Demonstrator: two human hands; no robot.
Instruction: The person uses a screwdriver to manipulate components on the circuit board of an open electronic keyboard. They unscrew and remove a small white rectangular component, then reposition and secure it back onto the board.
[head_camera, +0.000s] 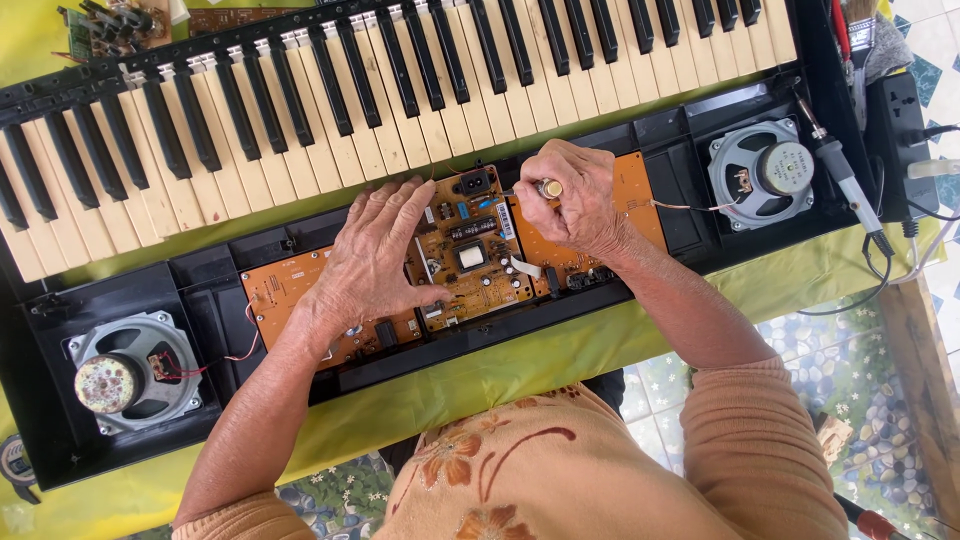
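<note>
One opened keyboard (400, 80) lies on a tabletop (480, 375) covered with a yellow-green cloth, its black and white keys at the far side and its black shell near the person. Two round speakers sit in the shell: the left speaker (135, 372) with a rusty centre and red wires, and the right speaker (765, 172) with a grey centre. Between them one orange circuit board (470, 255) runs along the shell, carrying a white square part and several small dark parts.

One screwdriver (545, 189) is in play; only its yellowish handle end and a short piece of shaft show, and its tip is hard to make out against the board. One soldering iron (840, 175) lies beside the right speaker, near a black power strip (895, 140). A second, green board (110, 25) is cut off at the top left corner. The keyboard's left end and some keys run out of view.

The left hand (375, 255) lies flat on the circuit board, palm down, fingers spread and pointing away from the person, thumb reaching toward the white part; its grip is apart and holds nothing. The right hand (580, 200) is curled into a fist over the board's right half, knuckles up, its grip clamped on the screwdriver, which points left toward the board's middle. Both forearms come up from the bottom in peach sleeves.
</note>
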